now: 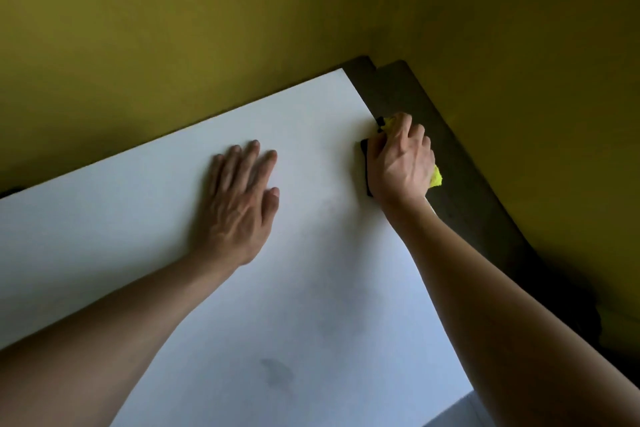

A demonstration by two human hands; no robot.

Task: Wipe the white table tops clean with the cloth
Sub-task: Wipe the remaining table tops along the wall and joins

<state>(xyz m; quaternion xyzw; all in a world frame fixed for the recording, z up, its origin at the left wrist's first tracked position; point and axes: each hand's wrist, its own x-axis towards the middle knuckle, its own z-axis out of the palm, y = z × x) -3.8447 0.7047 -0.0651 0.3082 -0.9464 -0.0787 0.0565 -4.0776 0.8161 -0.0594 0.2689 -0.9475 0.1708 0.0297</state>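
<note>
The right hand curls its fingers around a bunched yellow cloth with a dark edge, pressing it down at the right edge of the white counter. The left hand lies flat on the counter's middle with fingers spread, holding nothing and apparently bracing.

The cloth sits at the counter's far right edge, near the far corner, mostly hidden under the hand; only a yellow tuft at each end and a dark strip on the left show. Its long axis seems to run along the counter's right edge, from near to far, though the wad is too covered to be sure.

The work looks partly done at best. A grey smudge remains on the near part of the counter, with fainter marks above it, so that area probably awaits wiping.

A dark wooden ledge runs just beside the counter's right edge, and olive-yellow walls meet behind the corner.
</note>
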